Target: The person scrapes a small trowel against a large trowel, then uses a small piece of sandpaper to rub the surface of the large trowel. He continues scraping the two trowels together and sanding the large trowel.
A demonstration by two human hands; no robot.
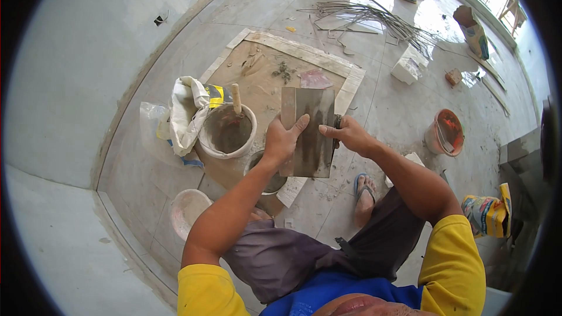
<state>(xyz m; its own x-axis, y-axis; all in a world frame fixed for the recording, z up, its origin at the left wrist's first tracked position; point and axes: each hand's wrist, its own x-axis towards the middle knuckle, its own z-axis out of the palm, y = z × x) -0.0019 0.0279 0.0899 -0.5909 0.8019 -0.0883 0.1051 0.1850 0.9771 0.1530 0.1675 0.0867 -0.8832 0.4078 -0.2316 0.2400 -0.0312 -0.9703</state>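
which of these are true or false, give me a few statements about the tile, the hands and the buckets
1. The left hand and right hand both hold the tile. True.
2. The white bucket has nothing standing in it. False: a wooden handle sticks up from it.
3. An orange bucket stands on the person's right. True.
4. The foot is bare. False: it wears a sandal.
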